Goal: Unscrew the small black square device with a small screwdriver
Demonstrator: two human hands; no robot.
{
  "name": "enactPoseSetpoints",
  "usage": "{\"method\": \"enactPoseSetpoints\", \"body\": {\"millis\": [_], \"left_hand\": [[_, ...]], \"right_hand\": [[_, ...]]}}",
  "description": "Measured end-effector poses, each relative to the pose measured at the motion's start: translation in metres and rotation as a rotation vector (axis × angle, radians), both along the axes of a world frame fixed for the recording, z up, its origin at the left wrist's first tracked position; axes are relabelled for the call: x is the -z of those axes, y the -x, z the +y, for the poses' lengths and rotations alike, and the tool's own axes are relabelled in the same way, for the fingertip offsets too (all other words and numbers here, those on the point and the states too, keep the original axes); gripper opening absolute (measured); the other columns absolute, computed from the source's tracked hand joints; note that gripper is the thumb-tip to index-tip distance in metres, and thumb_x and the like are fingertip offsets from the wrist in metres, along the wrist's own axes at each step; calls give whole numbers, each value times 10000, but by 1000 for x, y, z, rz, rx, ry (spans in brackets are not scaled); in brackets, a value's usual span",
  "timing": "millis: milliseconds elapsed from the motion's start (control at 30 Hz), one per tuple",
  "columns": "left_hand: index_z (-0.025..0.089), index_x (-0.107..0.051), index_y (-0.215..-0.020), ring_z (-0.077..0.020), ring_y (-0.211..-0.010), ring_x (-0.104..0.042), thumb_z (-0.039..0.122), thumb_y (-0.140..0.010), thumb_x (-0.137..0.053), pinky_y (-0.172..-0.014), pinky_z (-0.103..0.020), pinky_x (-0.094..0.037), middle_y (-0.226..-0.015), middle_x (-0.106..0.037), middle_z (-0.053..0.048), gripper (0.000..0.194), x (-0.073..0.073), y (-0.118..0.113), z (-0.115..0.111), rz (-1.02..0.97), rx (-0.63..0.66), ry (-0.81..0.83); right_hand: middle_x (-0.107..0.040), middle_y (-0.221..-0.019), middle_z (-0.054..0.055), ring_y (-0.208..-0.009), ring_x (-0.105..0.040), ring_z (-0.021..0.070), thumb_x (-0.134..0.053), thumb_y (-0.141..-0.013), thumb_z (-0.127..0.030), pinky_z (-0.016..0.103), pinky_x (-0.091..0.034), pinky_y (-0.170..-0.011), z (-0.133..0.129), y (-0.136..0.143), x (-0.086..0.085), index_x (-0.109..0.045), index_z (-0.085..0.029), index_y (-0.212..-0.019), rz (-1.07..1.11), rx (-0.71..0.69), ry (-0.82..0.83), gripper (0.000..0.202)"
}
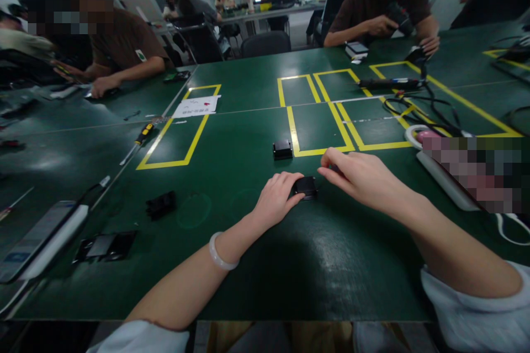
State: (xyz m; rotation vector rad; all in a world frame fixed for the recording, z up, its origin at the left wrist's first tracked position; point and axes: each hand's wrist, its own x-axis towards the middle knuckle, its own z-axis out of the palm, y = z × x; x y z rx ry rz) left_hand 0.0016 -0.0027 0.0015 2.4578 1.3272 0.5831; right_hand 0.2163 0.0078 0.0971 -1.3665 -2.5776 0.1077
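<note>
My left hand [278, 197] lies low over the green table, thumb and fingers closed round a small black plastic part [307, 187] that rests on the tabletop. Just right of that part hovers my right hand [351, 174], its thumb and forefinger bent toward each other; whatever may be between them is too small or hidden. A similar black part [282, 149] stands a little farther back, apart from both hands. Farther left lie another black piece [160, 205] and a flat black part with a grey middle [105, 245].
Yellow tape outlines [323, 151] mark the table. At left are a phone [37, 240], a screwdriver [144, 133] and a paper sheet [196, 105]. Black cables [441, 105] and a white-edged device [447, 182] lie right. Co-workers sit across; one holds a power tool [401, 17].
</note>
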Motion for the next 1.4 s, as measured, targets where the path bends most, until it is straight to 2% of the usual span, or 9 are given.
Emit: {"method": "enactPoseSetpoints", "body": {"millis": [233,400,500,667,867,1067,1267,1400], "left_hand": [[223,-453,-1269,-240,-1067,-514,379,-931,-512,-924,-398,-427,-1180,-558,-74,377,0,0,0,-1,1,0],[221,-459,-1260,-243,-1066,-516,375,-929,-513,-922,-404,-431,-1169,-562,-79,369,0,0,0,-1,1,3],[222,-459,-1262,-243,-1068,-514,371,-926,-518,-922,-400,-433,-1170,-561,-78,372,-1,0,0,3,0,6],[223,-457,-1263,-241,-1060,-515,362,-928,-519,-923,-392,-430,-1169,-560,-72,368,0,0,0,5,0,-2],[224,-455,-1258,-240,-1063,-517,367,-930,-514,-916,-391,-432,-1174,-559,-71,362,-1,0,0,-2,3,3],[220,-463,-1247,-239,-1060,-514,365,-931,-514,-910,-384,-433,-1165,-560,-69,351,-2,0,0,4,3,4],[207,-451,-1259,-241,-1064,-509,370,-930,-519,-917,-384,-429,-1179,-559,-73,373,1,0,0,-1,11,-10],[215,-457,-1258,-244,-1065,-507,371,-931,-516,-914,-387,-429,-1179,-556,-74,367,1,0,0,6,10,-3]], "right_hand": [[-637,-759,18,-642,-587,164,-378,-924,-301,266,-327,-575,-2,1,0,-461,-191,-1055,28,-9,14,189],[-631,-724,21,-632,-584,176,-364,-943,-377,272,-317,-565,-2,2,0,-481,-201,-980,-1,-5,-3,214],[-625,-706,19,-620,-578,175,-358,-941,-338,271,-310,-559,-2,1,0,-481,-202,-968,-12,-6,8,185],[-636,-749,14,-640,-587,170,-387,-922,-308,267,-326,-575,-3,2,-1,-446,-191,-1068,24,-3,27,196],[-640,-734,26,-660,-606,190,-340,-954,-351,276,-323,-576,-3,3,0,-463,-197,-989,-11,4,21,201],[-640,-724,22,-681,-622,195,-329,-952,-319,274,-321,-577,-2,2,2,-443,-192,-1042,-1,12,27,193],[-621,-713,13,-650,-605,193,-360,-953,-394,275,-318,-575,-1,3,3,-463,-204,-974,-18,27,5,217],[-606,-699,7,-628,-586,179,-355,-943,-326,269,-315,-565,0,2,3,-456,-197,-1004,-8,22,30,174]]}}
